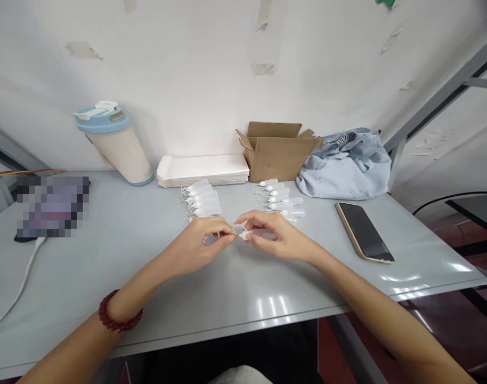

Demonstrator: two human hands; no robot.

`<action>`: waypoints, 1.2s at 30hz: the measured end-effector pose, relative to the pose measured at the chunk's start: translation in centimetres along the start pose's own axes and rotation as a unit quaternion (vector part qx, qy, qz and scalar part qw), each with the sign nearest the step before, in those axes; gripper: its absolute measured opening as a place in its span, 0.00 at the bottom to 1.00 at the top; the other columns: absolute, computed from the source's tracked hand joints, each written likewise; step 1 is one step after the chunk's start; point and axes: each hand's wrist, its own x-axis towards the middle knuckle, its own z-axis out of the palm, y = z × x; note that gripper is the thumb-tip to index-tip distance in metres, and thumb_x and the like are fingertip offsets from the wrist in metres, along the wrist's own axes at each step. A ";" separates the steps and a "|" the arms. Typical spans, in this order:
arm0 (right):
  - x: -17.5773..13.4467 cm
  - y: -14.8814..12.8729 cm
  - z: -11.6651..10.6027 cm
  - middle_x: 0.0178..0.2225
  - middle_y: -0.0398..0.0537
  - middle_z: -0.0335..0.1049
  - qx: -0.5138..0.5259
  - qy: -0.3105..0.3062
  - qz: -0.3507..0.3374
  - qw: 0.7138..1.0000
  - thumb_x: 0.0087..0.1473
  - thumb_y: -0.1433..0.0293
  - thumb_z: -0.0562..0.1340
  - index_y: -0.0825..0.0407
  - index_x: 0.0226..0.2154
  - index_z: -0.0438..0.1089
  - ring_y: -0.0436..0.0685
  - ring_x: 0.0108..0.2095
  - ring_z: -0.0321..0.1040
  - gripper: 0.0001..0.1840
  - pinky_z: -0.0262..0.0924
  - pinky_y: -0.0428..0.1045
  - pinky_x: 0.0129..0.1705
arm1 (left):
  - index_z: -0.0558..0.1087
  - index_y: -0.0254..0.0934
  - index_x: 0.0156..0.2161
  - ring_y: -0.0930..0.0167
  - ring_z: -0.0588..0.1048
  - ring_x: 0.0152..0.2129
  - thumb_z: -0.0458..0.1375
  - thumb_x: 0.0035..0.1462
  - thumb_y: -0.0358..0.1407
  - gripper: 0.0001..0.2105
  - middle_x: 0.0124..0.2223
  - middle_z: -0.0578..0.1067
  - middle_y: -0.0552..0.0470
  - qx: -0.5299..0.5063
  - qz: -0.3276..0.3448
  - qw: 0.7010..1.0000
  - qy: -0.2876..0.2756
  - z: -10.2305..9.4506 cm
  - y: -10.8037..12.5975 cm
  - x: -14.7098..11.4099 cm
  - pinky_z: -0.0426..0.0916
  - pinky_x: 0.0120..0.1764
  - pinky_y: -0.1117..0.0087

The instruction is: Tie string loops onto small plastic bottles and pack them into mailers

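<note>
My right hand (285, 236) grips a small translucent plastic bottle with a white cap (244, 234) between thumb and fingers, the cap pointing left. From the cap a thin white cord curves toward my left hand (201, 242), whose thumb and forefinger pinch its end. Both hands are raised just over the table's middle. Behind my left hand lies a row of similar bottles (205, 200) with looped cords at their left ends. Behind my right hand, more such bottles (281, 194) lie in a looser row, their cords loose and curled.
At the back stand a stack of white flat boxes (203, 169), an open cardboard box (277, 157) and a light blue cloth bag (347, 165). A cream tumbler (118, 149) is back left. Phones lie right (364, 233) and left, the left one with a white cable (22, 285).
</note>
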 end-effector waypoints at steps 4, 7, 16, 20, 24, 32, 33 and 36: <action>0.0 0.1 -0.1 0.31 0.42 0.69 0.026 -0.022 -0.015 0.999 0.57 0.71 0.56 0.51 0.46 0.65 0.50 0.33 0.66 0.14 0.62 0.47 0.39 | 0.75 0.38 0.32 0.71 0.70 0.30 0.51 0.60 0.37 0.11 0.31 0.73 0.53 -0.004 0.011 1.000 -0.020 0.0 0.0 0.0 0.59 0.26 0.75; 0.0 0.2 -0.1 0.31 0.43 0.69 0.034 -0.030 -0.025 0.999 0.57 0.70 0.57 0.52 0.46 0.65 0.50 0.33 0.66 0.13 0.62 0.47 0.39 | 0.74 0.37 0.32 0.72 0.70 0.29 0.51 0.60 0.36 0.11 0.30 0.73 0.53 -0.010 0.012 1.000 -0.025 0.1 0.0 0.0 0.62 0.29 0.73; 0.0 0.1 0.0 0.33 0.45 0.71 0.041 -0.039 -0.015 0.998 0.57 0.69 0.58 0.51 0.45 0.64 0.51 0.35 0.68 0.12 0.62 0.48 0.39 | 0.73 0.38 0.31 0.71 0.70 0.29 0.52 0.59 0.36 0.10 0.30 0.73 0.53 -0.017 0.008 0.999 -0.034 0.1 0.0 0.0 0.63 0.32 0.72; 0.0 0.2 0.1 0.33 0.44 0.71 0.038 -0.040 -0.014 0.998 0.57 0.70 0.58 0.52 0.45 0.64 0.51 0.35 0.68 0.12 0.61 0.48 0.39 | 0.73 0.38 0.31 0.72 0.70 0.29 0.52 0.59 0.36 0.10 0.31 0.73 0.54 -0.019 0.005 0.999 -0.036 0.1 -0.1 0.0 0.63 0.33 0.72; 0.0 0.1 0.1 0.32 0.44 0.71 0.049 -0.034 -0.006 0.998 0.57 0.69 0.58 0.52 0.43 0.65 0.51 0.35 0.68 0.10 0.61 0.48 0.39 | 0.74 0.38 0.31 0.72 0.69 0.28 0.52 0.60 0.38 0.11 0.30 0.72 0.54 -0.025 0.005 0.999 -0.044 -0.3 -0.2 0.1 0.62 0.32 0.72; -0.1 -0.6 -0.3 0.30 0.41 0.69 0.075 -0.007 0.015 0.997 0.57 0.70 0.58 0.51 0.42 0.63 0.50 0.32 0.67 0.09 0.61 0.48 0.39 | 0.74 0.38 0.29 0.73 0.69 0.28 0.50 0.62 0.41 0.15 0.30 0.74 0.56 -0.068 -0.027 0.997 -0.033 -1.5 0.2 0.2 0.62 0.34 0.73; -0.1 -0.6 -0.3 0.30 0.41 0.69 0.076 -0.007 0.015 0.997 0.57 0.70 0.58 0.51 0.42 0.63 0.50 0.32 0.67 0.09 0.61 0.48 0.38 | 0.74 0.38 0.29 0.74 0.69 0.28 0.51 0.61 0.41 0.14 0.30 0.73 0.56 -0.068 -0.029 0.997 -0.034 -1.4 0.2 0.2 0.62 0.33 0.73; -0.1 -0.5 -0.1 0.30 0.42 0.69 0.077 -0.011 0.015 0.997 0.58 0.69 0.58 0.51 0.43 0.62 0.50 0.32 0.66 0.09 0.61 0.48 0.38 | 0.74 0.38 0.30 0.74 0.68 0.27 0.53 0.60 0.41 0.12 0.29 0.72 0.57 -0.071 -0.031 0.996 -0.031 -0.8 0.2 0.1 0.61 0.31 0.74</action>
